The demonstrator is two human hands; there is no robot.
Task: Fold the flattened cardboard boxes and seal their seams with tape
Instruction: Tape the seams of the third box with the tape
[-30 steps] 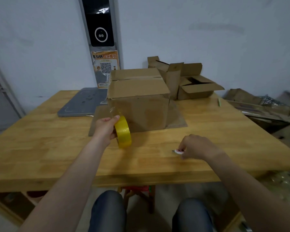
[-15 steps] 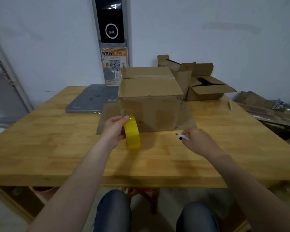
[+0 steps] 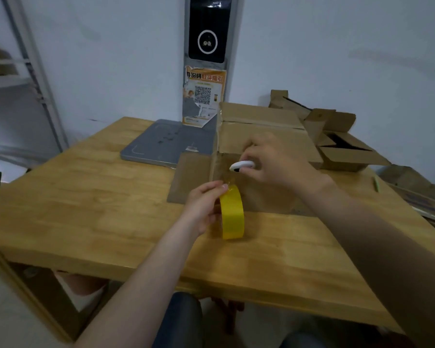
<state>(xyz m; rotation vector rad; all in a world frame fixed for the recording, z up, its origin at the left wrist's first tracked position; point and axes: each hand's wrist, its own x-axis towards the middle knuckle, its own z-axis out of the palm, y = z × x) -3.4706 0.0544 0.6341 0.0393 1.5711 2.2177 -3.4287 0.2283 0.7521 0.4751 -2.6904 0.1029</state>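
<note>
Tape roll (image 3: 232,214), yellow and standing on edge just above the wooden table (image 3: 86,197), is the nearest of the task's things. The left hand (image 3: 204,204) grips it from the left, fingers curled round its side and the thumb lying over the top rim. From the roll a glossy strip seems to run up to the near left corner of the cardboard box (image 3: 236,139), though it is too faint to be sure.

Just beyond, the right hand (image 3: 276,162) is closed round a small white cutter (image 3: 241,166), whose tip points left at the box's near face, close to where that strip would lie. The box stands upright with its top flaps folded shut and rests on a flat cardboard sheet (image 3: 191,177).

By my reading, this box is folded and its seam is laid with tape, and what is left here is to sever the strip from the roll and press the end down. Whether the seam is fully covered cannot be told.

Farther back to the right sit more boxes (image 3: 344,151) with flaps open, which look unsealed. The flat sheet is not yet folded. A grey board (image 3: 166,144) lies at the far left of the table.
</note>
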